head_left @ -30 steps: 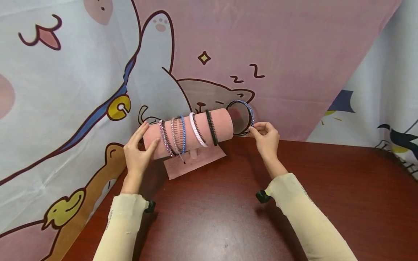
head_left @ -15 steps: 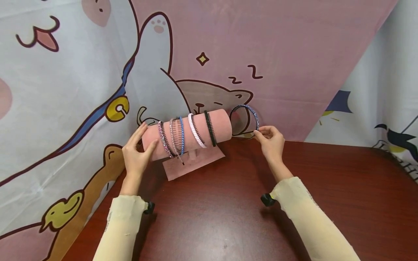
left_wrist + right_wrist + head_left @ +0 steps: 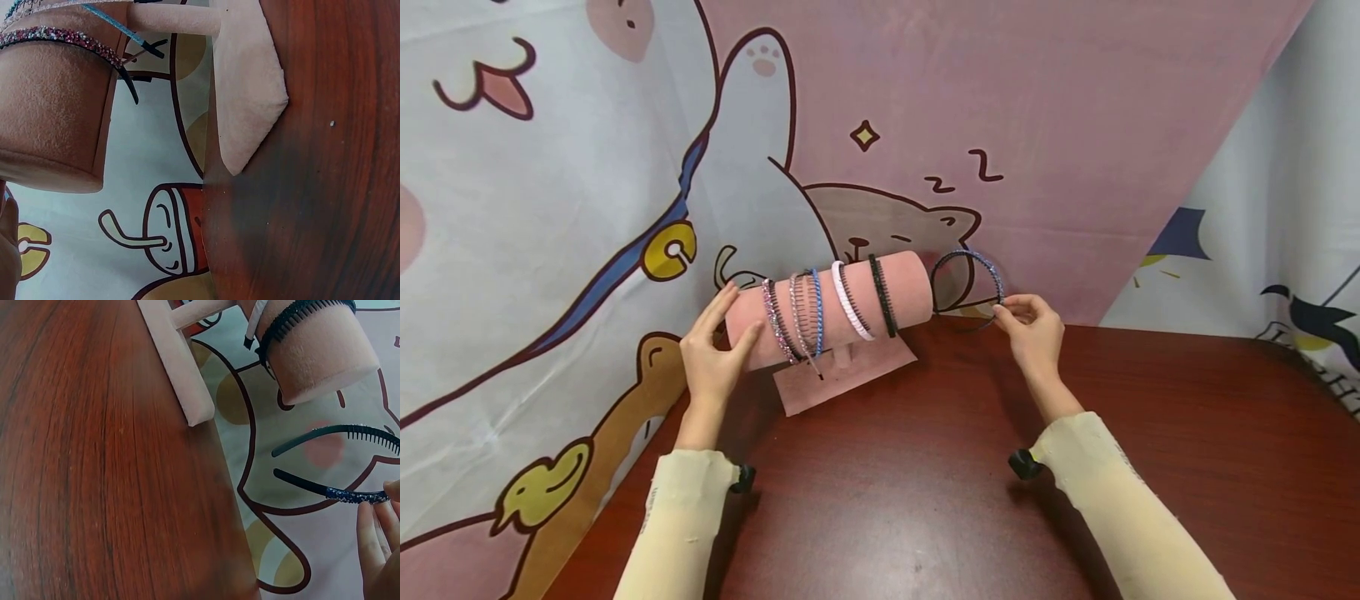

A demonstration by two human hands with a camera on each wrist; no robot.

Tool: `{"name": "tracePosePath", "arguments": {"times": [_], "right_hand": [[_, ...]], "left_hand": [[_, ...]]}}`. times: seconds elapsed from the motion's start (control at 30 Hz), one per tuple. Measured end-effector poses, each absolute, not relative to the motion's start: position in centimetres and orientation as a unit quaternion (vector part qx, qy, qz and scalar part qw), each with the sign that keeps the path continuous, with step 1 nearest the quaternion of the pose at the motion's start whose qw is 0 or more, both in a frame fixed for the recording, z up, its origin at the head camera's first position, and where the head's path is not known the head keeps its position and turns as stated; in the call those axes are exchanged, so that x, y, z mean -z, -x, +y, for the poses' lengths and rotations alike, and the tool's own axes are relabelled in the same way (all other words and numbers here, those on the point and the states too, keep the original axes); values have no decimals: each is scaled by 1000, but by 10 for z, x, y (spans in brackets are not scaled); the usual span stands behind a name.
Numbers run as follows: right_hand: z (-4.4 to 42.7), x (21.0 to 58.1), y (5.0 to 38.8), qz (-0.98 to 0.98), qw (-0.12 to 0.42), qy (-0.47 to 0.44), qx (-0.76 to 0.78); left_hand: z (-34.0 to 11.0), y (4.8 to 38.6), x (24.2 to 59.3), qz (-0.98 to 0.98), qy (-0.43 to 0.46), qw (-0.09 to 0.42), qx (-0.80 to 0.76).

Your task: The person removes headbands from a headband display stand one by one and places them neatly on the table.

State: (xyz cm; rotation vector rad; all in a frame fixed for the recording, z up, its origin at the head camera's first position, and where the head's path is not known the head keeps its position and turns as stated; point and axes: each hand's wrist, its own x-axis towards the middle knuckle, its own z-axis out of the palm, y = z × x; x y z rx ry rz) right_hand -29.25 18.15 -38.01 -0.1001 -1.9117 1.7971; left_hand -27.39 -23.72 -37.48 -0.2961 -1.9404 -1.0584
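A pink padded roll (image 3: 910,287) on a stand carries several toothed headbands, among them a white one (image 3: 852,302) and a black one (image 3: 884,297). My left hand (image 3: 711,358) grips the roll's left end, thumb in front and fingers behind. Off the roll's right end, my right hand (image 3: 1033,337) pinches a dark blue glittery headband (image 3: 988,265) between thumb and fingers. In the right wrist view that headband (image 3: 350,495) is apart from the roll (image 3: 325,359), its two tips pointing left. The left wrist view shows a multicoloured glitter headband (image 3: 69,37) near the roll's end.
The stand's flat pink base (image 3: 850,375) rests on the dark red-brown table (image 3: 887,500) near its back edge. Behind hangs a cloth (image 3: 1075,167) printed with cartoon animals, with more cloth along the left side.
My right hand has moved right and slightly down with the blue headband, which has drawn away from the roll's right end and turned a little. My left hand keeps its hold.
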Motion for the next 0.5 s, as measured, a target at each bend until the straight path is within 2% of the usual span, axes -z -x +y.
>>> {"name": "tracePosePath", "arguments": {"times": [0.2,0.5], "right_hand": [[192,394,301,-713,267,44,-647],[201,395,297,-714,240,63,-654]], "left_hand": [[-237,275,376,-774,121,446,432],[-237,275,376,-777,120,443,431]]}}
